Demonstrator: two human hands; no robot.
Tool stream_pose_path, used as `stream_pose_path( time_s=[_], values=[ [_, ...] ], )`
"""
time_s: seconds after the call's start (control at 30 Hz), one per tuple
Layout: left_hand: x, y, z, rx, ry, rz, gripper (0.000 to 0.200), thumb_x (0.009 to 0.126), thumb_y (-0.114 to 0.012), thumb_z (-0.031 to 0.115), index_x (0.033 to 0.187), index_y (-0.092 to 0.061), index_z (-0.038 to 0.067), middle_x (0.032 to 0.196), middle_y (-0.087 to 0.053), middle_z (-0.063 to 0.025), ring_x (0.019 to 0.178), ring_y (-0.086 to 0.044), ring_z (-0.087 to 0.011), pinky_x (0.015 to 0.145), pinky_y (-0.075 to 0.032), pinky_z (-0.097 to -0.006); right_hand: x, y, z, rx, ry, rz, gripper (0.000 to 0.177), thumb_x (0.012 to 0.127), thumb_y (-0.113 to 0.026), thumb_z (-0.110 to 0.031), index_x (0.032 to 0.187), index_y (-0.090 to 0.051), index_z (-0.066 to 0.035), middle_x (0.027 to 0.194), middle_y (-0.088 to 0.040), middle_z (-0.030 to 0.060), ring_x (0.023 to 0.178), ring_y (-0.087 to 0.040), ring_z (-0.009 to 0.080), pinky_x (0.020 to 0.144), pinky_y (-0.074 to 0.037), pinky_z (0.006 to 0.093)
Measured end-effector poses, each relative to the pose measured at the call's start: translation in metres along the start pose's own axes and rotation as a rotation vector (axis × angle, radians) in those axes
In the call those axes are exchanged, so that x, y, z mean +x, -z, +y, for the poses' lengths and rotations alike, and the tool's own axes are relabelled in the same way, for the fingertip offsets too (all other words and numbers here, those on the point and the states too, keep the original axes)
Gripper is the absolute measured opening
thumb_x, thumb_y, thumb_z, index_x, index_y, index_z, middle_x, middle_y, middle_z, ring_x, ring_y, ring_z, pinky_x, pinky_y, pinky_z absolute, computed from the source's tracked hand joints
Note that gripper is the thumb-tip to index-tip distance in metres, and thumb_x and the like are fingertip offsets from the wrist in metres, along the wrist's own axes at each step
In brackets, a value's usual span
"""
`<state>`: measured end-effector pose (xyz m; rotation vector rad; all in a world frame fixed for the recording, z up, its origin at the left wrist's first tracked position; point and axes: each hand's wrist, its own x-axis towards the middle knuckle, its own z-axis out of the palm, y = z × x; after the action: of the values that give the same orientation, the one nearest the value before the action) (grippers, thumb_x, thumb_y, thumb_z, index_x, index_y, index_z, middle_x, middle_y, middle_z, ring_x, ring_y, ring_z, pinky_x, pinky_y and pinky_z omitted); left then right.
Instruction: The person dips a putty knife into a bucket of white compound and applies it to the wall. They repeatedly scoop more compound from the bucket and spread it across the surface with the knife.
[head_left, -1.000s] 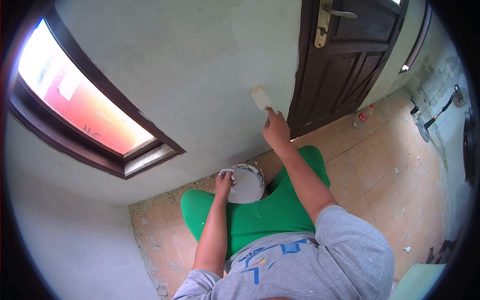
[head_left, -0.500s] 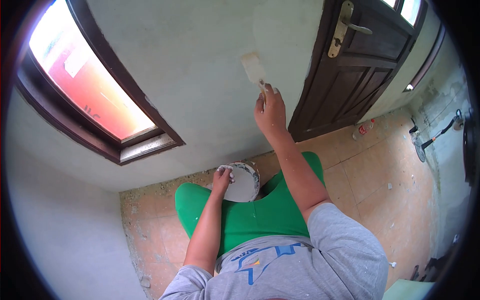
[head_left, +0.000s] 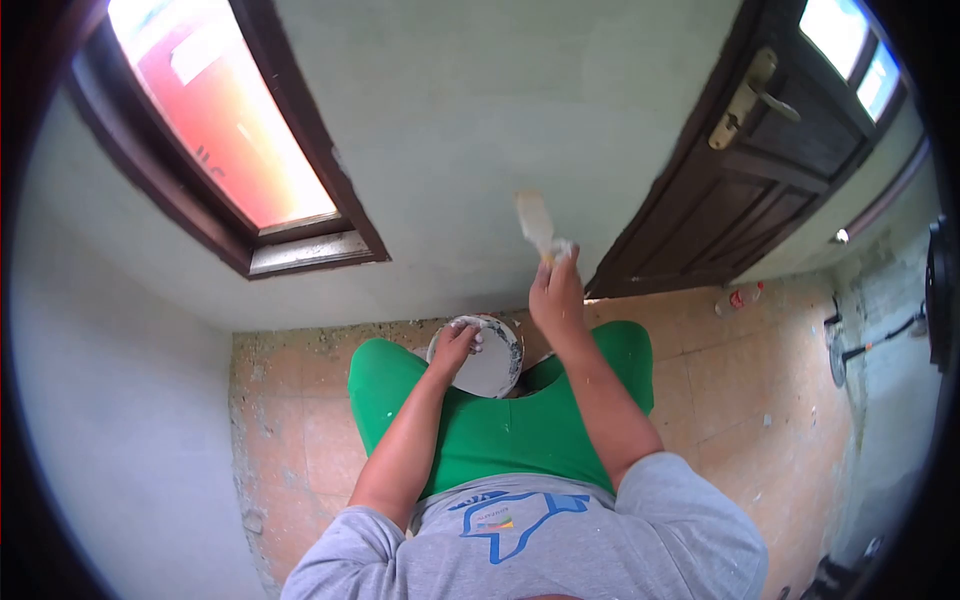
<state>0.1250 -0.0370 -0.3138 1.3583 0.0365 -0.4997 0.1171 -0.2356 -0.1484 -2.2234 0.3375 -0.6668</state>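
Observation:
My right hand [head_left: 558, 290] is closed around the handle of a putty knife [head_left: 535, 215]. Its wide, pale blade points up and away from me, in front of the grey-green wall [head_left: 450, 130]. White smears show by the fingertips. Over the left part of a round bucket [head_left: 515, 355] is my left hand [head_left: 455, 348], fingers curled and dabbed with white; what they hold, if anything, is hidden. White paste [head_left: 488, 372] fills the bucket, and grey-white crust coats its rim. The bucket stands between my knees, in green trousers [head_left: 510, 440].
A dark-framed window [head_left: 315, 140] is at the left of the wall, a brown panelled door [head_left: 730, 180] at its right. A bottle with a red label [head_left: 740, 298] lies on the tiled floor [head_left: 700, 390] near the door. Debris is scattered along the wall's foot.
My right hand has come down and nearer with the putty knife, away from its higher spot on the wall. My left hand has shifted slightly right over the bucket. The view has tilted.

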Motion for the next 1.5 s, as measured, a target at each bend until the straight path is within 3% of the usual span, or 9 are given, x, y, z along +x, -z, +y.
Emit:
stream_pose_path(
  time_s=[0.03,0.1,0.17,0.33,0.5,0.83,0.97,1.1,1.5],
  values=[
    [0.0,-0.001,0.004,-0.074,0.033,-0.066,0.024,0.1,-0.055,0.022,0.108,-0.064,0.002,0.084,-0.066,-0.0056,0.073,-0.063,-0.0144,0.066,-0.051,-0.0292,-0.019,0.0,-0.007,0.03,-0.14,-0.123,0.045,0.096,-0.055,-0.019,0.13,-0.041,0.006,0.113,-0.06,0.034,0.099,-0.06,0.0506,0.082,-0.05,0.0522],
    [-0.017,-0.015,0.026,-0.385,0.088,-0.246,0.028,0.102,-0.052,0.024,0.113,-0.065,0.002,0.095,-0.068,-0.0068,0.085,-0.064,-0.0149,0.075,-0.051,-0.0299,-0.058,-0.04,0.038,0.154,-0.011,-0.108,0.048,0.098,-0.056,-0.027,0.129,-0.04,0.007,0.111,-0.061,0.0317,0.099,-0.063,0.0468,0.083,-0.051,0.0486],
    [-0.027,-0.029,0.032,-0.488,0.141,-0.19,0.029,0.102,-0.055,0.024,0.118,-0.064,0.002,0.1,-0.068,-0.0073,0.09,-0.064,-0.0156,0.078,-0.052,-0.03,-0.089,-0.05,0.033,0.242,-0.043,-0.126,0.037,0.095,-0.055,-0.017,0.121,-0.043,0.005,0.111,-0.06,0.0304,0.105,-0.061,0.0443,0.09,-0.047,0.0508],
    [-0.04,-0.028,0.03,-0.356,-0.013,-0.011,0.026,0.101,-0.059,0.021,0.116,-0.064,0.0,0.106,-0.069,-0.0075,0.097,-0.065,-0.0164,0.083,-0.052,-0.0313,-0.101,-0.07,0.045,0.502,-0.2,-0.434,0.036,0.096,-0.056,-0.017,0.122,-0.043,0.003,0.107,-0.062,0.0235,0.099,-0.064,0.0368,0.086,-0.049,0.0431],
    [-0.037,-0.017,0.059,-0.256,-0.2,0.067,0.022,0.101,-0.059,0.017,0.111,-0.066,-0.001,0.106,-0.071,-0.0104,0.097,-0.067,-0.0162,0.089,-0.054,-0.033,-0.101,-0.074,0.039,0.67,-0.077,-0.45,0.038,0.097,-0.059,-0.021,0.123,-0.043,0.001,0.105,-0.062,0.0187,0.095,-0.064,0.0318,0.085,-0.05,0.0386],
    [-0.011,0.04,0.198,0.529,-0.816,0.663,0.017,0.094,-0.064,0.011,0.087,-0.065,-0.004,0.07,-0.064,-0.0051,0.066,-0.061,-0.0082,0.058,-0.05,-0.0282,-0.092,-0.071,0.066,0.421,-0.095,-0.321,0.038,0.096,-0.061,-0.024,0.124,-0.047,-0.002,0.094,-0.058,0.0125,0.085,-0.058,0.0272,0.082,-0.047,0.0391],
    [0.012,0.05,0.226,0.653,-1.018,0.833,0.019,0.091,-0.066,0.009,0.079,-0.058,-0.004,0.068,-0.054,-0.0165,0.055,-0.052,-0.0305,0.053,-0.041,-0.038,-0.095,-0.078,0.067,0.374,-0.063,-0.328,0.038,0.096,-0.061,-0.023,0.124,-0.047,-0.003,0.093,-0.058,0.0115,0.084,-0.058,0.0257,0.081,-0.047,0.0387],
    [0.026,0.053,0.246,0.729,-0.98,0.866,0.016,0.091,-0.068,0.011,0.09,-0.066,-0.005,0.071,-0.063,-0.0138,0.059,-0.065,-0.0212,0.055,-0.049,-0.0322,-0.098,-0.087,0.073,0.339,-0.001,-0.336,0.035,0.097,-0.061,-0.021,0.123,-0.047,-0.003,0.091,-0.055,0.0081,0.082,-0.055,0.019,0.079,-0.047,0.0341],
    [0.05,0.055,0.245,0.742,-0.988,0.88,0.02,0.089,-0.067,0.008,0.077,-0.059,-0.005,0.071,-0.052,-0.0168,0.061,-0.055,-0.035,0.058,-0.043,-0.0434,-0.095,-0.098,0.084,0.203,0.091,-0.285,0.037,0.097,-0.062,-0.027,0.122,-0.051,-0.002,0.101,-0.059,0.0144,0.092,-0.058,0.0266,0.085,-0.047,0.0389]
  ],
)
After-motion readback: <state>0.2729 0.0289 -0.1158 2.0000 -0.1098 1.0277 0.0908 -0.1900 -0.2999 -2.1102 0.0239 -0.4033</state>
